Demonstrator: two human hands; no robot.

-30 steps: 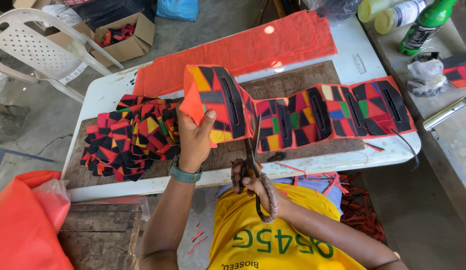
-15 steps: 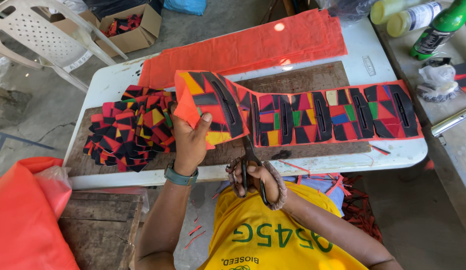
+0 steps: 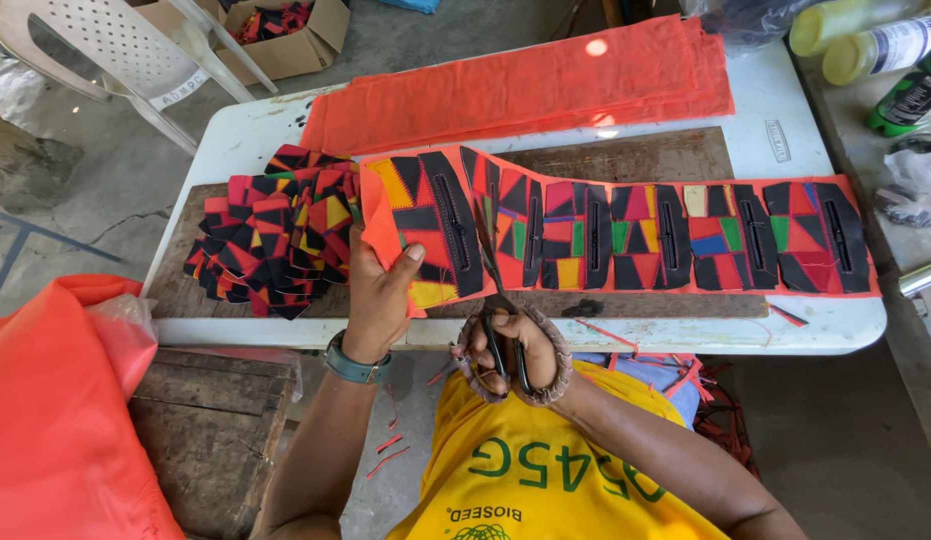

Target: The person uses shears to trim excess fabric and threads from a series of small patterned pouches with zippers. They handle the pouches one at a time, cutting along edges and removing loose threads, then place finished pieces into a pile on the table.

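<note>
**Scissors in the patchwork strip**

A long orange strip (image 3: 626, 235) sewn with colourful patchwork panels and black slotted pieces lies across the wooden board (image 3: 626, 160) on the white table (image 3: 836, 325). My left hand (image 3: 381, 290) pinches its near-left end, thumb on top and fingers closed under the cloth, lifting that end off the board. My right hand (image 3: 511, 350) has its fingers through the wrapped loops of the scissors (image 3: 494, 290), clamped on the handles; the blades run up between the first two panels, slightly parted in the fabric.

Just left of the strip sits a heap of cut patchwork pieces (image 3: 271, 240), red, black and yellow, spilling over the board's left end. Behind the board lies a stack of plain orange cloth (image 3: 526, 90). At the table's far right stand a yellowish bottle with a pale label (image 3: 876, 50) and a green bottle (image 3: 911, 95). On the floor beyond, an open cardboard box (image 3: 286, 35) holds scraps beside a white plastic chair (image 3: 96, 50). Orange fabric (image 3: 56, 420) bulges at my left.
</note>
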